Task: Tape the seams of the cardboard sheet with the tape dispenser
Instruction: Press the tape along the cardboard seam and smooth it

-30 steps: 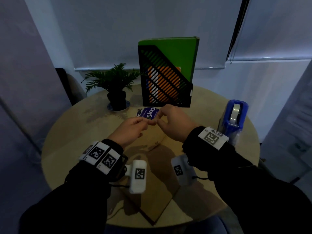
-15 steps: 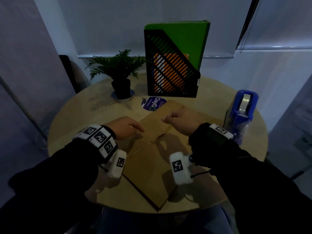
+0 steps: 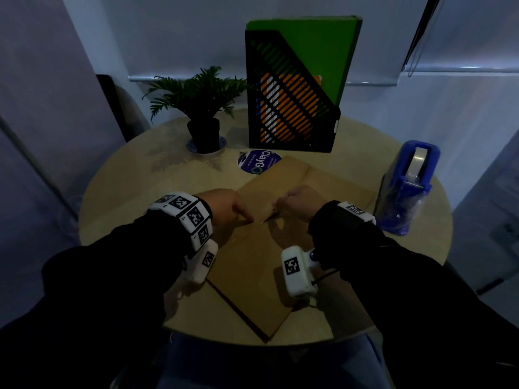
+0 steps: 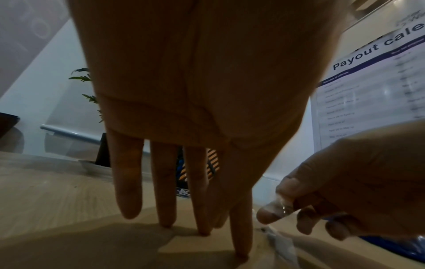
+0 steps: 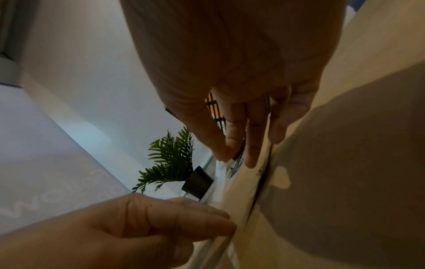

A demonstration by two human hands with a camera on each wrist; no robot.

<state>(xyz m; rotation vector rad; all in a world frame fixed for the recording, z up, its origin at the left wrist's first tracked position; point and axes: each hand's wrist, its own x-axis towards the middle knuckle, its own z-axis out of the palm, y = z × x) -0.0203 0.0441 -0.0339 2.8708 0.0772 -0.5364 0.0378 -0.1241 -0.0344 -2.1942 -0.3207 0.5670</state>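
One clear tape strip point(image 4: 281, 242) is going onto the cardboard sheet point(image 3: 252, 262) seam: left hand point(image 3: 227, 206) fingers pressing flat, right hand point(image 3: 297, 202) pinching its end; other seams are looking untaped.

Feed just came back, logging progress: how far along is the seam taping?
Done: a clear tape strip is off the tape dispenser, which stands alone at the right of the table. In hand: the right hand pinches one end while the left hand presses straight fingers onto the cardboard sheet by the seam. Left: smoothing this strip down; whether other seams carry tape, I cannot tell.
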